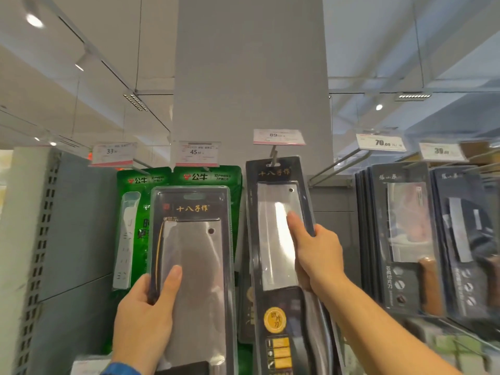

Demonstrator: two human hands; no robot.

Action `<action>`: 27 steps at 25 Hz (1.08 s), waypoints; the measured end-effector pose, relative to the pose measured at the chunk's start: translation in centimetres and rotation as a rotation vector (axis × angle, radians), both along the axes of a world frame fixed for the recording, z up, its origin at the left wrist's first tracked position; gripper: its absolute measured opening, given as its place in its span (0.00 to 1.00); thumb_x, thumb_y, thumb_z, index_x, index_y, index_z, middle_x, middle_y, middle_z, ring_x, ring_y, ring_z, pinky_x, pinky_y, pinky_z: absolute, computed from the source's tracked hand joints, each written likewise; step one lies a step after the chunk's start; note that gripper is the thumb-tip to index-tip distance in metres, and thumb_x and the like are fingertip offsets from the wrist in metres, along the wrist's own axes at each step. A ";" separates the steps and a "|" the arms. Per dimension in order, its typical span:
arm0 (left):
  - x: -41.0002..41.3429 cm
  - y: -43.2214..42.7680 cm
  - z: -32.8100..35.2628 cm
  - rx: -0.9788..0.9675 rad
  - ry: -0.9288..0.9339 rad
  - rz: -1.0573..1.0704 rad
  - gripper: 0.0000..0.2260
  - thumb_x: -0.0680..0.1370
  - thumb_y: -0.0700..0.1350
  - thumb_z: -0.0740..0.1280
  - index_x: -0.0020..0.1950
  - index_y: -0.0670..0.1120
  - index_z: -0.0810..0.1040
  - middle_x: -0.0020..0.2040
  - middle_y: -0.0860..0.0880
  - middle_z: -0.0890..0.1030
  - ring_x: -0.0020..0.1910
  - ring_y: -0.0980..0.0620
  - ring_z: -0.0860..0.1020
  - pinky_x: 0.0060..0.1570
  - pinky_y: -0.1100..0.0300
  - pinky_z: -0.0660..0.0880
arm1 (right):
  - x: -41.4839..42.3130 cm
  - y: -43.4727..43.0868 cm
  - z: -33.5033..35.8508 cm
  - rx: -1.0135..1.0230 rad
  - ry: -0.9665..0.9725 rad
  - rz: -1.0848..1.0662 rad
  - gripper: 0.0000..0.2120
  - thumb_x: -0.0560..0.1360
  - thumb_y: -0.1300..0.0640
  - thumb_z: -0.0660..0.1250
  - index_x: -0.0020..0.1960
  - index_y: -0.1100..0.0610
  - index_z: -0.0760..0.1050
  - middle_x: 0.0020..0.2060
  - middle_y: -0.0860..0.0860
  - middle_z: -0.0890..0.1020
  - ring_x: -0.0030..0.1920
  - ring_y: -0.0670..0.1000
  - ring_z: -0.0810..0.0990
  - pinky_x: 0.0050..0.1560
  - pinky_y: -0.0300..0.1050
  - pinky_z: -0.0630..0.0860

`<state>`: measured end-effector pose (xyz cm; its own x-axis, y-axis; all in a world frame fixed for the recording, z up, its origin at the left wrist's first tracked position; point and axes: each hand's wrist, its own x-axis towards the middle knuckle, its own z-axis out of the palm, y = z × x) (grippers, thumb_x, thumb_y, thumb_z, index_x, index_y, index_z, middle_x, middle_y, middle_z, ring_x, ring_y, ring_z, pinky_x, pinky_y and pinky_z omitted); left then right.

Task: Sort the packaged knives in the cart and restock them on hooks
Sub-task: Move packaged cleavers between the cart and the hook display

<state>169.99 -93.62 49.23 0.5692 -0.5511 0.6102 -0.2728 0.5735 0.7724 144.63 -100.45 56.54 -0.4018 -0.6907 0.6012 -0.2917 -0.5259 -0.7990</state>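
The right hand (319,255) grips the black-carded, clear-windowed packaged cleaver (270,253) by its right edge, long axis upright, hang slot meeting the grey metal hook (273,156) at twelve o'clock. The left hand (143,320) clasps a clear-blister packaged cleaver (200,253), upright, at nine o'clock of it.

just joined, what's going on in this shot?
A person is restocking packaged knives on a store hook wall. The right hand grips a dark cleaver pack, whose hang hole appears to be on the hook under the 89 price tag. The left hand holds a clear cleaver pack up in front of green power-strip packs, not on a hook. More knife packs hang to the right.
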 end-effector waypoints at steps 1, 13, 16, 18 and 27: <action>0.0 -0.1 0.0 0.009 0.004 0.006 0.22 0.65 0.68 0.63 0.44 0.51 0.80 0.36 0.53 0.82 0.36 0.54 0.80 0.29 0.65 0.69 | -0.4 0.0 0.2 -0.008 0.051 -0.063 0.34 0.71 0.26 0.64 0.37 0.59 0.74 0.33 0.54 0.81 0.35 0.54 0.80 0.33 0.49 0.72; -4.8 -2.4 0.8 0.019 -0.104 -0.096 0.23 0.65 0.71 0.64 0.42 0.53 0.79 0.38 0.53 0.84 0.37 0.53 0.82 0.39 0.52 0.81 | -0.9 -6.2 2.6 0.407 0.204 0.099 0.45 0.76 0.27 0.57 0.79 0.60 0.61 0.75 0.58 0.71 0.71 0.62 0.71 0.71 0.56 0.70; -6.4 -2.2 0.9 0.010 -0.099 -0.120 0.23 0.64 0.72 0.64 0.42 0.53 0.79 0.39 0.58 0.83 0.37 0.55 0.82 0.38 0.57 0.78 | -0.9 -4.1 1.3 0.328 0.364 -0.093 0.40 0.78 0.28 0.55 0.76 0.57 0.65 0.70 0.56 0.74 0.69 0.60 0.73 0.63 0.53 0.71; -7.4 -2.2 0.8 -0.005 -0.091 -0.142 0.23 0.63 0.71 0.64 0.43 0.53 0.80 0.40 0.63 0.83 0.38 0.59 0.81 0.37 0.62 0.75 | -1.7 -1.5 -1.5 0.054 0.246 -0.110 0.29 0.76 0.26 0.54 0.66 0.45 0.73 0.61 0.47 0.79 0.64 0.51 0.75 0.58 0.47 0.72; -18.0 -2.8 1.1 0.029 -0.170 -0.303 0.20 0.66 0.71 0.65 0.43 0.57 0.79 0.37 0.53 0.84 0.37 0.54 0.83 0.42 0.50 0.81 | -7.8 4.2 -11.5 0.058 -0.082 0.557 0.15 0.65 0.43 0.79 0.48 0.49 0.87 0.47 0.53 0.88 0.52 0.50 0.86 0.58 0.48 0.81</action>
<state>151.95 -96.42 50.30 0.2688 -0.6980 0.6637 -0.2192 0.6267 0.7478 136.87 -96.26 45.04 -0.0107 -0.8429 0.5379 0.0819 -0.5369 -0.8397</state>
